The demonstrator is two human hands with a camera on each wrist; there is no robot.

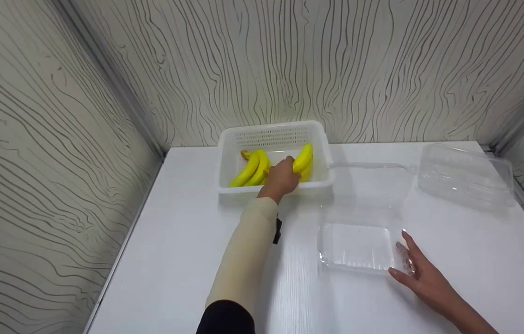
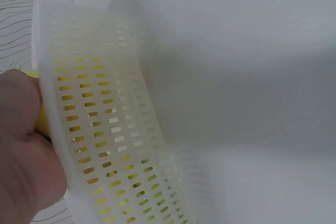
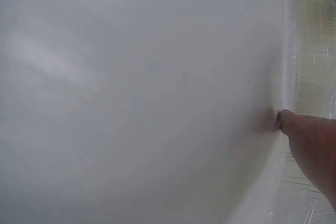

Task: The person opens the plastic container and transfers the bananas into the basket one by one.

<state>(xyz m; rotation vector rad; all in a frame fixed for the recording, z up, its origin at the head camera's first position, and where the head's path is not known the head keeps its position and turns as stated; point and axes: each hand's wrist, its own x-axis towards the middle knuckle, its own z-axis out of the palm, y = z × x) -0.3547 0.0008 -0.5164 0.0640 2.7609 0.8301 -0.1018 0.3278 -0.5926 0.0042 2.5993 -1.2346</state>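
A white slotted basket (image 1: 319, 134) stands at the back of the white table (image 1: 187, 241) and holds yellow bananas (image 1: 250, 169). My left hand (image 1: 281, 177) reaches into it and curls around a banana (image 1: 304, 157) on the right side. The left wrist view shows the basket wall (image 2: 110, 129) close up, with yellow behind the slots. An open clear plastic clamshell box (image 1: 359, 246) lies in front of the basket. My right hand (image 1: 417, 271) rests with straight fingers against its right near corner. In the right wrist view a fingertip (image 3: 286, 119) touches the clear plastic.
A second clear plastic box (image 1: 466, 174) lies at the back right of the table. Patterned walls close in the table on the left, back and right. The table's left edge runs close to the wall.
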